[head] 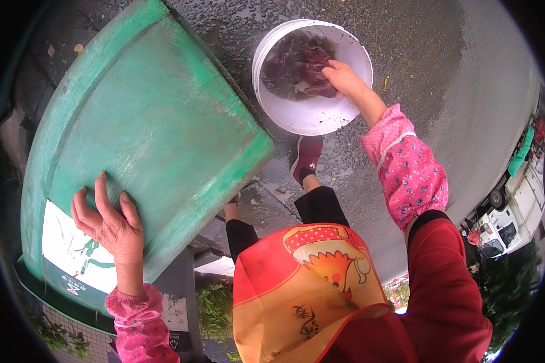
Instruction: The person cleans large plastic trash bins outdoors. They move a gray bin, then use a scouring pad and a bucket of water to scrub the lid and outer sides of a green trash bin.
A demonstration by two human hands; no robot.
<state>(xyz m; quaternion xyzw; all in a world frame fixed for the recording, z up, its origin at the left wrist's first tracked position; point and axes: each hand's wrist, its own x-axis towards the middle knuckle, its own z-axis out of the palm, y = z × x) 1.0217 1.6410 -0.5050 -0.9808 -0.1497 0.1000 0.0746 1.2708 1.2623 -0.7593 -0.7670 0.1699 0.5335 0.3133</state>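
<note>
My right hand (345, 81) reaches into a white plastic bucket (318, 115) and grips a dark maroon cloth (318, 68), which lies partly in murky water. The fingertips are partly hidden by the cloth. On the left, my left hand (113, 222) rests with spread fingers against the side of a large green plastic waste bin (154, 104), near its white sticker (59, 231). Nothing is held in that hand. Dirt specks dot the inside wall of the bucket.
Wet asphalt (418, 59) surrounds the bucket. A maroon shoe (309, 152) of mine stands right beside the bucket. Behind the green bin is a dark grey bin (179, 290) with grass (215, 308) by it. A white truck (499, 231) stands far off at the right.
</note>
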